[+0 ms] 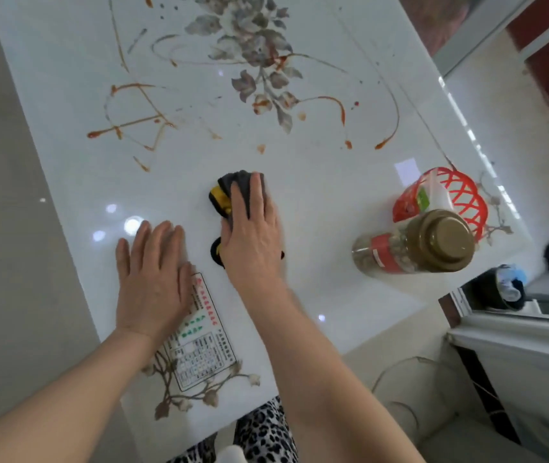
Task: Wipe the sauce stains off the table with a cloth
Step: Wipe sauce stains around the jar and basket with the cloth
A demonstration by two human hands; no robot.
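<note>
A glossy white table (316,182) with a printed grey flower carries orange-red sauce stains (132,125) in streaks and drops across its far half. A dark grey cloth with yellow patches (224,195) lies bunched on the table near the middle. My right hand (253,235) presses flat on top of the cloth, fingers extended over it. My left hand (153,275) rests flat on the table to the left of the cloth, fingers apart, holding nothing and partly covering a printed card.
A printed card (204,352) lies near the front edge. At the right stand a jar with a brown lid (433,245) and a red plastic basket (460,195) holding a packet. The table's right edge borders a floor and a cabinet.
</note>
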